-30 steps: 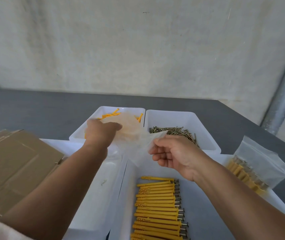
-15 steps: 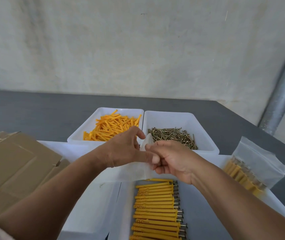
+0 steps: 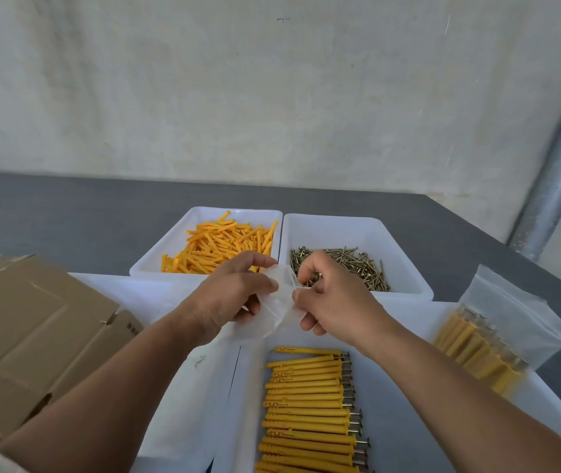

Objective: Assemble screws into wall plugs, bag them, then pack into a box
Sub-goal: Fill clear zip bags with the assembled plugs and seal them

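Nearest the camera, a white tray [image 3: 408, 421] holds a neat row of assembled plugs [image 3: 309, 411], yellow sleeves lying side by side with the screw heads sticking out on the right. To its left stands another white tray [image 3: 176, 414], partly hidden under the left forearm, and further left a flattened cardboard box [image 3: 26, 336]. Above the assembled row, the two hands meet on a small clear plastic bag [image 3: 277, 312]. The left hand [image 3: 231, 295] pinches one side of its upper edge between thumb and curled fingers. The right hand [image 3: 333, 298] pinches the other side the same way, so the bag hangs crumpled between them with nothing seen inside. At the right, a filled bag [image 3: 497, 336] of yellow plugs rests on the rim of the near tray. Beyond the hands, two white bins sit side by side on the grey counter [image 3: 67, 220]: loose orange wall plugs [image 3: 224, 247] in the left one, loose screws [image 3: 343, 268] in the right one. A pale wall and a metal pipe [image 3: 558, 172] stand behind.
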Available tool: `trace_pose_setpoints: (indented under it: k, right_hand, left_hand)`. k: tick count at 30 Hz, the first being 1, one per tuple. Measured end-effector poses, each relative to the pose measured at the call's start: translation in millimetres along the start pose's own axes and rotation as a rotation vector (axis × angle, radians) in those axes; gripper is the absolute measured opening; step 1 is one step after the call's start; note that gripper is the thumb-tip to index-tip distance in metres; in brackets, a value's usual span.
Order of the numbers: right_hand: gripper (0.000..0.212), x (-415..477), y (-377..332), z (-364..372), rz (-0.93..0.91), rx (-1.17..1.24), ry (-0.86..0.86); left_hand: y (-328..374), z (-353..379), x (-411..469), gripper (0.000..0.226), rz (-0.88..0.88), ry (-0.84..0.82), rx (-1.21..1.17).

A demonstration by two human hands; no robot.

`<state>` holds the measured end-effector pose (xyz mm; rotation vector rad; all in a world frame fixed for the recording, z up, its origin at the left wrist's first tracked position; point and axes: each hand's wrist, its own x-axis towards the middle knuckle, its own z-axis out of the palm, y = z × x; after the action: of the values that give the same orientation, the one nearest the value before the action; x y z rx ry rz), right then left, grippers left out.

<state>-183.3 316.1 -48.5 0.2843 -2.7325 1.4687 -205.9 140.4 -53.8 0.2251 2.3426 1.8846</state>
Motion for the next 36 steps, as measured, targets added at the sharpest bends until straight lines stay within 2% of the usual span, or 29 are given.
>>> trace_pose_setpoints:
  k: [3, 6, 10, 13, 16, 24, 29, 32, 34, 36]
  right_hand:
    - [0.029, -1.7, -2.8, 0.0, -0.086, -0.103, -0.024]
    - [0.039, -1.8, -3.9, 0.8, -0.072, -0.102, -0.078]
    - [0.043, -0.6, -1.2, -2.3, 0.008, 0.004, -0.116]
    - [0.045, 0.1, 1.2, -4.7, 0.050, 0.061, -0.136]
    - [0.053, 0.4, 1.5, -6.1, 0.054, 0.104, -0.159]
    - [0.049, 2.9, 2.8, -7.1, 0.072, 0.137, -0.187]
    - [0.049, 1.1, -3.4, -11.4, 0.020, 0.163, -0.203]
    - [0.049, 1.7, -5.6, -20.0, 0.060, 0.184, -0.162]
    - [0.044, 1.3, -3.8, -25.0, 0.125, 0.081, -0.138]
    - [0.041, -0.5, -2.3, -26.0, 0.153, -0.208, -0.198]
  left_hand:
    - [0.6, 2.1, -2.6, 0.041, 0.022, 0.003, 0.013]
    - [1.6, 4.6, -6.5, 0.045, 0.118, -0.027, 0.106]
    - [-1.0, 8.3, -11.5, 0.084, 0.369, -0.056, 0.506]
    - [-1.8, 10.1, -13.9, 0.124, 0.363, -0.157, 0.632]
    - [-1.6, 13.5, -15.3, 0.139, 0.322, -0.211, 0.738]
    - [-3.6, 17.6, -18.2, 0.144, 0.314, -0.242, 0.832]
    - [-4.8, 16.4, -16.0, 0.138, 0.301, -0.131, 0.836]
    - [-3.8, 12.7, -17.6, 0.128, 0.281, -0.094, 0.793]
    - [-1.8, 11.0, -19.4, 0.125, 0.276, -0.090, 0.758]
    - [0.3, 10.0, -20.9, 0.122, 0.273, -0.082, 0.729]
